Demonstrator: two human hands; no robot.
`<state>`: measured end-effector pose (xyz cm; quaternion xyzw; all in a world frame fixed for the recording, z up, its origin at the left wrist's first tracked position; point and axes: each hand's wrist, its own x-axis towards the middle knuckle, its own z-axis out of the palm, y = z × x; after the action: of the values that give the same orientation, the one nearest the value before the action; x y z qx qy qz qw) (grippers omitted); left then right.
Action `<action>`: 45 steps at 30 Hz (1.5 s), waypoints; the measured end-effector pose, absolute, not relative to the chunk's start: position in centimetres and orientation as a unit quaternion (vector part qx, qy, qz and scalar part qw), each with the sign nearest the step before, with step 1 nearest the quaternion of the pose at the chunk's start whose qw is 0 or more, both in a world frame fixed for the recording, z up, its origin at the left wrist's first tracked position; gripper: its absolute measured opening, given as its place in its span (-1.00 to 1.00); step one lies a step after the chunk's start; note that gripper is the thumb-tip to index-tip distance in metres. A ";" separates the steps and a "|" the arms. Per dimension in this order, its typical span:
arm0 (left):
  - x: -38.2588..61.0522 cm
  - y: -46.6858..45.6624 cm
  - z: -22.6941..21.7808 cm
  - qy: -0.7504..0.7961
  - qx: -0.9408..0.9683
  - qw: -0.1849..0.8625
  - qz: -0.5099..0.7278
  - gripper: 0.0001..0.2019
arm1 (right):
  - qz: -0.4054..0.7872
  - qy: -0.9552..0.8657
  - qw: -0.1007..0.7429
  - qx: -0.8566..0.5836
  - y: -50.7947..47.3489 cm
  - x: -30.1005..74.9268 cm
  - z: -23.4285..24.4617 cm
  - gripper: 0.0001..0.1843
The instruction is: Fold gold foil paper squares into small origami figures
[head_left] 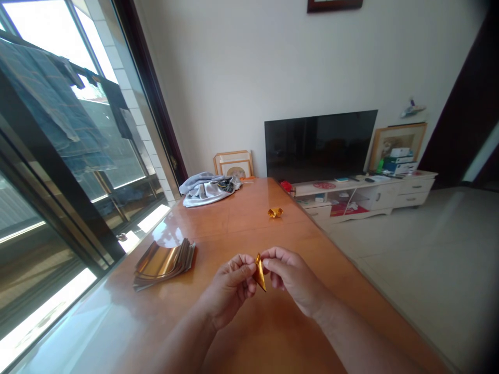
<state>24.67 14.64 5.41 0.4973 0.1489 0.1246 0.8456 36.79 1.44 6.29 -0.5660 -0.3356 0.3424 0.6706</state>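
Note:
Between my two hands, above the wooden table [249, 223], is a partly folded piece of gold foil paper [260, 276] with a pointed lower end. My left hand [234, 280] pinches its left side between thumb and fingers. From the other side, the thumb and forefinger of my right hand [290, 275] close on its upper part. Farther up the table sits a folded gold paper ingot [275, 213]. To the left of my hands lies a curved stack of gold foil paper sheets [163, 262].
A bundle of grey cloth [210, 189] lies at the table's far left end, near framed pictures [235, 165]. Beyond the table, a television [322, 148] stands on a white cabinet [405, 189]. A glass sliding door [74, 156] runs along the left.

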 end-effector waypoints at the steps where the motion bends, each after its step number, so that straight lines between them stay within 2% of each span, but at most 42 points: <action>1: 24.6 14.6 5.5 0.143 0.492 0.852 0.110 -0.76 | 0.364 -0.336 0.673 -0.550 1.4 36.8 6.3 -0.80; 5: 24.5 14.7 5.6 0.130 0.484 0.861 0.090 -0.75 | 0.414 -0.337 0.685 -0.496 1.2 36.9 6.4 -0.74; 8: 24.6 14.6 5.7 0.140 0.499 0.847 0.120 -0.71 | 0.388 -0.325 0.691 -0.515 1.3 36.9 6.3 -0.80; 11: 24.9 14.3 5.5 0.157 0.531 0.817 0.161 -0.71 | 0.271 -0.349 0.675 -0.590 1.4 36.8 6.1 -0.89; 15: 25.2 13.9 5.2 0.201 0.577 0.759 0.224 -0.72 | 0.078 -0.402 0.626 -0.664 1.6 36.4 5.7 -0.90; 20: 25.5 13.6 5.0 0.229 0.601 0.713 0.279 -0.73 | -0.035 -0.443 0.580 -0.683 1.5 35.8 5.2 -0.92; 30: 25.6 12.5 5.2 0.225 0.616 0.692 0.301 -0.74 | -0.067 -0.445 0.562 -0.694 2.1 35.8 4.4 -0.91; 35: 25.5 12.5 5.1 0.228 0.614 0.691 0.307 -0.73 | -0.081 -0.428 0.547 -0.715 2.0 35.7 4.4 -0.97; 45: 25.5 12.3 5.0 0.230 0.636 0.668 0.310 -0.76 | -0.069 -0.438 0.539 -0.716 2.1 35.6 4.5 -0.93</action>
<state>25.50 12.32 4.96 0.6360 0.2305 0.3099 0.6681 35.57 2.08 4.47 -0.7161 -0.4379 -0.0689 0.5392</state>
